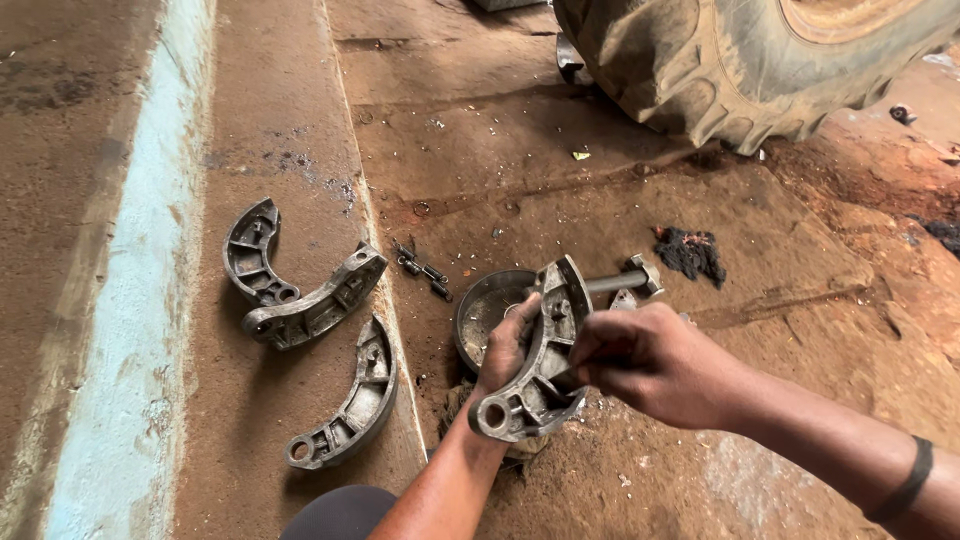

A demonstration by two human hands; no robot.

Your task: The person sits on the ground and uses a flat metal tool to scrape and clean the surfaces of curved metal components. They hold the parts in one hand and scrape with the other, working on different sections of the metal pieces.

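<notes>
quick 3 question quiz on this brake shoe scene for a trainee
1. True or false: the left hand holds a curved brake shoe.
2. How many brake shoes lie on the floor at the left: A two, B three, C five?
3. What large object sits at top right?

Key: 1 true. 2 B. 3 a muddy tyre. The right hand works at the held shoe.

The curved grey cast-metal brake shoe is matt and grimy. The round metal bowl looks dull. The brown concrete floor is rough and dusty.
</notes>
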